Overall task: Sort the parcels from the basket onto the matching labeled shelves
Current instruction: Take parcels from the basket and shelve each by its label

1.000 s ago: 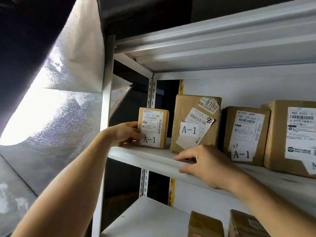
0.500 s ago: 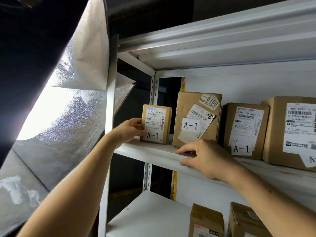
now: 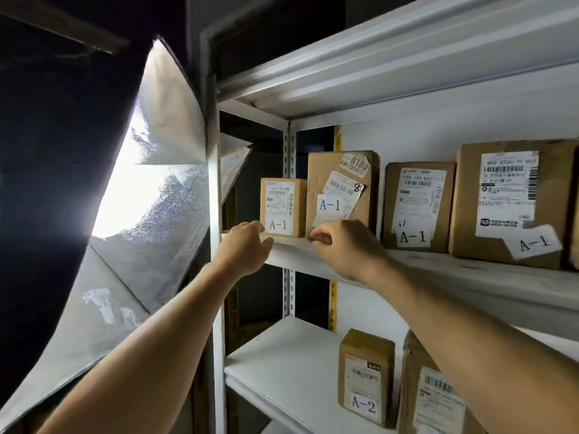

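Note:
A small brown parcel (image 3: 282,208) labelled A-1 stands upright at the left end of the white upper shelf (image 3: 470,277). My left hand (image 3: 247,245) is just below and left of its lower corner, fingers loosely curled and holding nothing. My right hand (image 3: 341,245) sits at the shelf's front edge, below a taller A-1 parcel (image 3: 338,183), with its fingers curled; I cannot see anything in it. Further right stand two more A-1 parcels, one (image 3: 416,205) next to the tall one and a larger one (image 3: 507,202). No basket is in view.
On the lower shelf (image 3: 282,355) stand a parcel marked A-2 (image 3: 365,374) and another parcel (image 3: 432,396) beside it. The rack's white upright post (image 3: 213,183) is left of my left hand. A bright silver light reflector (image 3: 150,198) fills the left side.
My left hand has let go of the small A-1 parcel's side and dropped to the shelf edge. My right hand shifted left along the edge and curled its fingers.

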